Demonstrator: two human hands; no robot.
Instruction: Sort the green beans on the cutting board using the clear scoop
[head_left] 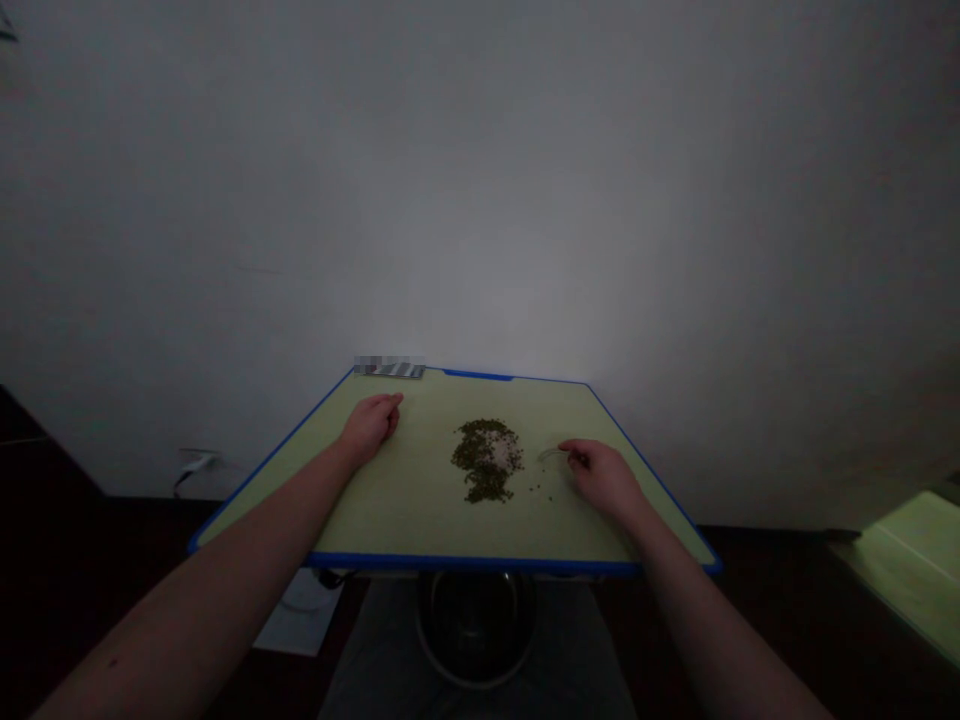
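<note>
A pale green board with a blue rim lies in front of me. In its middle sits a heap of small green beans mixed with white grains. My left hand rests on the board left of the heap, fingers curled loosely, nothing visible in it. My right hand rests to the right of the heap, its fingers pinched near a small pale curved thing that I cannot make out. A few stray beans lie between the heap and that hand.
A round dark bowl sits below the board's near edge. A striped flat item lies at the far left corner. A white wall stands behind. A plug and cable are on the left, another green surface at right.
</note>
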